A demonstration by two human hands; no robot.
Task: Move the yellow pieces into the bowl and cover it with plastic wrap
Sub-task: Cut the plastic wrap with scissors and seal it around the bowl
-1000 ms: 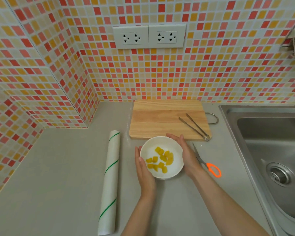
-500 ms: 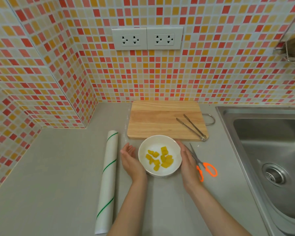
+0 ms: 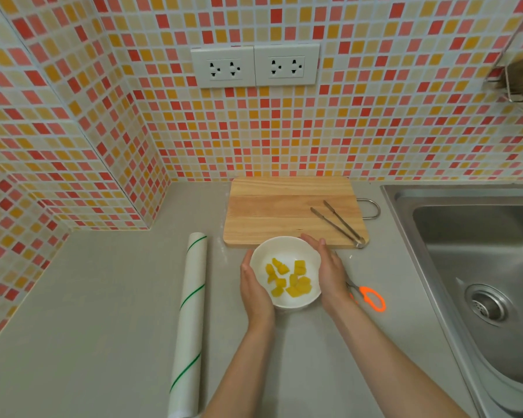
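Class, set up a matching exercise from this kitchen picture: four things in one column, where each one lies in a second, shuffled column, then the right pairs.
Things:
1. yellow pieces
2. tongs
3. roll of wrap
4. scissors

Places:
A. on the counter, left of the bowl
B. on the cutting board
C. inside the white bowl
D. on the counter, partly hidden behind the right hand

Pairs: 1-C, 2-B, 3-A, 4-D
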